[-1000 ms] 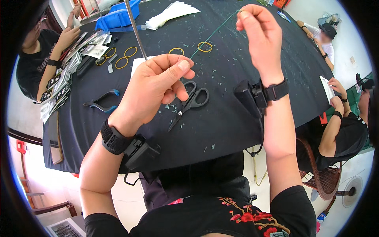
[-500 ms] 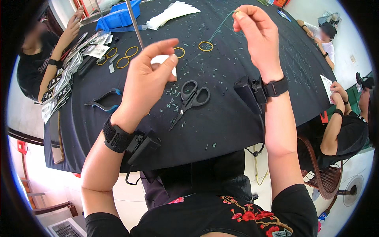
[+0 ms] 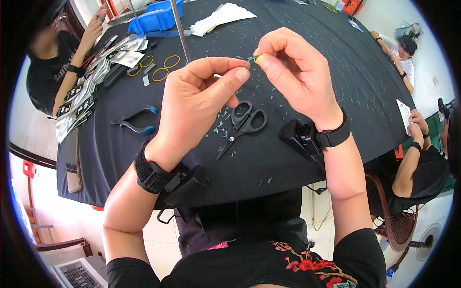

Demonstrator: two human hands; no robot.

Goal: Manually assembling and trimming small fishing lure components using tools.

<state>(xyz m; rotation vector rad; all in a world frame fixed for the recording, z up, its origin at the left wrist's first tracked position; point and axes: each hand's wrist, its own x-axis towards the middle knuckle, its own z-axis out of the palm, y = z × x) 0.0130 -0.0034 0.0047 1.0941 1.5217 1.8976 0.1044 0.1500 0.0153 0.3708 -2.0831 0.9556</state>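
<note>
My left hand (image 3: 192, 103) and my right hand (image 3: 302, 72) meet fingertip to fingertip above the table. A short bit of green thread (image 3: 251, 59) shows between them, pinched by the right thumb and forefinger. The left thumb and forefinger are closed beside it; what they hold, if anything, is too small to make out. Below the hands lie black-handled scissors (image 3: 235, 129), blades pointing toward me. To the left are blue-handled pliers (image 3: 137, 122). Beyond them are several yellow rings (image 3: 160, 74) near small grey pieces (image 3: 146, 80).
Packaged cards (image 3: 84, 98) are piled at the left by a co-worker. A blue bin (image 3: 156, 18), white strips (image 3: 221, 19) and a metal pole (image 3: 179, 26) stand or lie farther back. Green thread scraps litter the black cloth (image 3: 192, 177). Other people sit at the right.
My right hand has come down and left from its raised position, with the thread. The left hand has moved right to meet it, and its thumb and forefinger have closed.
</note>
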